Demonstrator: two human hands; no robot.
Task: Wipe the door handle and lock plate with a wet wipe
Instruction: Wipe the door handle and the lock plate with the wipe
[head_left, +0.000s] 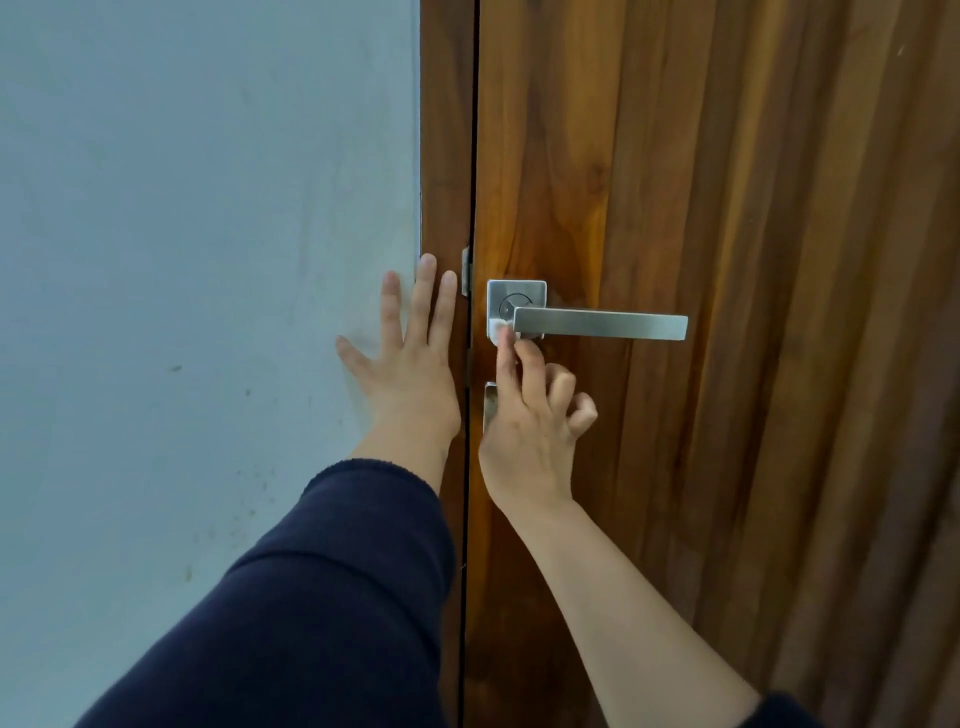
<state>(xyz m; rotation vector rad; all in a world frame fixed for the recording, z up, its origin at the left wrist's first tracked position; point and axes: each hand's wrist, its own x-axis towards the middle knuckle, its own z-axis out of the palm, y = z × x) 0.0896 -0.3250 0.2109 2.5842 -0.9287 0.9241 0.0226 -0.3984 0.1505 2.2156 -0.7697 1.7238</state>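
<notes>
A brushed-metal lever door handle (602, 325) juts right from a square metal plate (517, 293) on the wooden door (727, 208). My right hand (530, 426) reaches up from below, its thumb and forefinger pinching a small white wet wipe (500, 328) against the plate's lower left corner, under the lever's root. A second metal lock plate (489, 408) lower on the door is mostly hidden behind that hand. My left hand (410, 353) lies flat with fingers spread on the wall and door frame, left of the handle, holding nothing.
The pale blue wall (182, 260) fills the left half, with a few dark scuff marks low down. A wooden door frame (447, 130) runs vertically between wall and door, with a metal strike plate (466, 270) at its edge.
</notes>
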